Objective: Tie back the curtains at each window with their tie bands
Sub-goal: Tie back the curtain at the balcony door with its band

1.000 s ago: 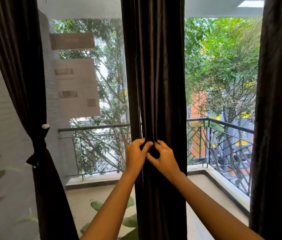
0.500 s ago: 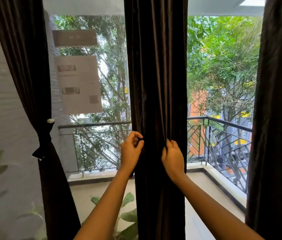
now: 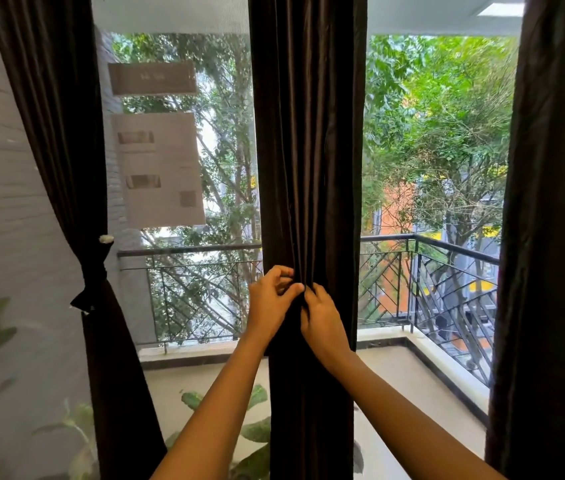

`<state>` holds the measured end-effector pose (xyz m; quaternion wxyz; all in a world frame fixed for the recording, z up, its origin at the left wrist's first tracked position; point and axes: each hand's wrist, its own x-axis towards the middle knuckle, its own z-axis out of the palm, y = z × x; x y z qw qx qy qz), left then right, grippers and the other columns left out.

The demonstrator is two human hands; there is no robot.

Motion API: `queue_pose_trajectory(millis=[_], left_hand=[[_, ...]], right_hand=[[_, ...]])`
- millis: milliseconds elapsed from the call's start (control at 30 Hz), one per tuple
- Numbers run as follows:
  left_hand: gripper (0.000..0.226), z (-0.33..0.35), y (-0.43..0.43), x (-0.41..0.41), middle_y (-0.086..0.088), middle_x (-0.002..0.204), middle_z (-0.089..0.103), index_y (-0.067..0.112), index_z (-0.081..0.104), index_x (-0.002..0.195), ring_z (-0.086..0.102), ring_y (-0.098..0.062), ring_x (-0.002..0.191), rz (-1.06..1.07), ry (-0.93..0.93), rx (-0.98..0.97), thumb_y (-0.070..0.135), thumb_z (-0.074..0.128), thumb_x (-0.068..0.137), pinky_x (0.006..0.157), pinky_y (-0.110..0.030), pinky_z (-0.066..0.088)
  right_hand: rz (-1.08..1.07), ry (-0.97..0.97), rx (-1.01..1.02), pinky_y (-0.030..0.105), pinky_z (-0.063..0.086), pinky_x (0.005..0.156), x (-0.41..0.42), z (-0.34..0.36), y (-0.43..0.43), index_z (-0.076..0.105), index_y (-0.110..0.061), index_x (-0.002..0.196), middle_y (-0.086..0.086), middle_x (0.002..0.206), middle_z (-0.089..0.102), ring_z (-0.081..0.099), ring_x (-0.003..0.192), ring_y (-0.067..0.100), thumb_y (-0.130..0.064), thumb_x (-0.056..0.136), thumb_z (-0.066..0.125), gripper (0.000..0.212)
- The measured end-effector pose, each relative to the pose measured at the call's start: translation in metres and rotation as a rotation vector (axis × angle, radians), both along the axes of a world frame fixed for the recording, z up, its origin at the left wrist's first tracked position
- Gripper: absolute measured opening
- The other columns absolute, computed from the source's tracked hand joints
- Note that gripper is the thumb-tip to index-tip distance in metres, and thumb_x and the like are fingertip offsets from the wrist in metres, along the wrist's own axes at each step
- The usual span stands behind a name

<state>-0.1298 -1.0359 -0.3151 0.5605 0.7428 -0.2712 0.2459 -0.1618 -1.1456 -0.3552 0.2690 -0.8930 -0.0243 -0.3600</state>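
Note:
A dark brown middle curtain [image 3: 308,168] hangs straight down the centre of the window. My left hand [image 3: 270,306] and my right hand [image 3: 322,320] meet at its front at railing height, fingers curled and pinching dark fabric between them; whether that fabric is a tie band or a curtain fold I cannot tell. The left curtain [image 3: 56,133] is gathered against the wall by a dark tie band [image 3: 92,285] with a knot and a white tip. The right curtain [image 3: 551,237] hangs loose at the frame's edge.
Glass panes show a balcony with a black metal railing [image 3: 426,275], trees and an orange building beyond. Green plant leaves [image 3: 253,427] sit low behind the middle curtain. A grey wall [image 3: 0,202] is at the left.
Half a second ago my hands were apart on the curtain's two edges; now they have come together at the front, bunching the fabric. The view has shifted slightly.

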Motion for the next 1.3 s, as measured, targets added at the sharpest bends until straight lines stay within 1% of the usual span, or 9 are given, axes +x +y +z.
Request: queue_pose_trajectory(millis=[200, 467, 600, 700, 767, 833, 1000, 1133, 1300], left_hand=[[0.022, 0.002, -0.009, -0.011, 0.008, 0.082, 0.066, 0.010, 0.068, 0.099, 0.058, 0.015, 0.074, 0.017, -0.013, 0.018, 0.018, 0.076, 0.080, 0.069, -0.002, 0.044], [0.015, 0.005, -0.023, -0.024, -0.003, 0.086, 0.069, 0.007, 0.068, 0.098, 0.063, -0.005, 0.078, 0.124, -0.019, 0.033, 0.013, 0.070, 0.084, 0.069, -0.002, 0.045], [0.009, 0.003, -0.030, -0.031, -0.004, 0.083, 0.069, 0.009, 0.066, 0.094, 0.064, -0.010, 0.077, 0.176, -0.019, 0.018, 0.012, 0.067, 0.085, 0.065, -0.008, 0.046], [0.005, 0.001, -0.033, -0.032, -0.001, 0.079, 0.068, 0.012, 0.063, 0.089, 0.064, -0.014, 0.072, 0.262, -0.020, 0.026, 0.011, 0.064, 0.084, 0.063, -0.024, 0.050], [0.005, 0.002, -0.035, -0.032, -0.001, 0.078, 0.067, 0.011, 0.062, 0.088, 0.063, -0.014, 0.071, 0.290, -0.018, 0.031, 0.011, 0.064, 0.084, 0.063, -0.030, 0.052], [0.005, 0.003, -0.036, -0.035, -0.002, 0.080, 0.068, 0.010, 0.063, 0.089, 0.063, -0.013, 0.073, 0.272, -0.020, 0.033, 0.009, 0.064, 0.083, 0.064, -0.024, 0.050], [0.007, 0.005, -0.033, -0.035, -0.003, 0.081, 0.068, 0.007, 0.064, 0.091, 0.062, -0.010, 0.076, 0.186, -0.051, 0.056, 0.009, 0.067, 0.085, 0.065, -0.007, 0.044], [0.011, 0.005, -0.033, -0.034, -0.004, 0.083, 0.069, 0.007, 0.064, 0.093, 0.064, -0.013, 0.079, 0.165, -0.038, 0.095, 0.013, 0.069, 0.085, 0.071, -0.021, 0.050], [0.013, 0.010, -0.044, -0.033, -0.006, 0.086, 0.066, 0.010, 0.059, 0.101, 0.063, -0.021, 0.077, 0.348, -0.078, 0.297, 0.018, 0.059, 0.090, 0.061, -0.029, 0.045]], right_hand=[[0.064, 0.046, -0.019, 0.037, 0.035, 0.110, -0.004, -0.004, -0.010, 0.042, -0.006, 0.139, 0.015, 0.146, 0.037, 0.039, 0.133, 0.031, -0.008, 0.092, 0.045, 0.047], [0.150, 0.099, -0.040, 0.039, 0.031, 0.114, -0.016, -0.001, -0.025, 0.028, -0.011, 0.147, 0.014, 0.150, 0.032, 0.034, 0.136, 0.030, -0.019, 0.091, 0.044, 0.060], [0.181, 0.121, -0.113, 0.034, 0.024, 0.117, -0.022, -0.006, -0.028, 0.023, -0.006, 0.148, 0.014, 0.154, 0.024, 0.026, 0.140, 0.030, -0.020, 0.090, 0.046, 0.064], [0.179, 0.076, -0.148, 0.032, 0.023, 0.114, -0.028, -0.010, -0.026, 0.019, -0.004, 0.149, 0.015, 0.156, 0.018, 0.027, 0.138, 0.030, -0.020, 0.093, 0.045, 0.064], [0.185, 0.057, -0.190, 0.035, 0.029, 0.112, -0.030, -0.014, -0.026, 0.022, -0.001, 0.148, 0.016, 0.156, 0.016, 0.034, 0.131, 0.032, -0.019, 0.093, 0.044, 0.062], [0.200, 0.062, -0.223, 0.040, 0.033, 0.110, -0.029, -0.018, -0.026, 0.031, 0.003, 0.142, 0.018, 0.156, 0.017, 0.039, 0.126, 0.034, -0.019, 0.092, 0.044, 0.057], [0.178, 0.066, -0.281, 0.038, 0.030, 0.112, -0.027, -0.019, -0.027, 0.041, 0.004, 0.134, 0.019, 0.154, 0.020, 0.033, 0.129, 0.034, -0.018, 0.091, 0.043, 0.048], [0.165, 0.055, -0.327, 0.036, 0.026, 0.112, -0.027, -0.022, -0.030, 0.042, 0.005, 0.133, 0.020, 0.151, 0.025, 0.028, 0.132, 0.032, -0.018, 0.092, 0.043, 0.047], [0.211, 0.032, -0.377, 0.035, 0.034, 0.107, -0.020, -0.023, -0.036, 0.054, 0.005, 0.121, 0.021, 0.135, 0.048, 0.038, 0.122, 0.029, -0.020, 0.087, 0.043, 0.044]])
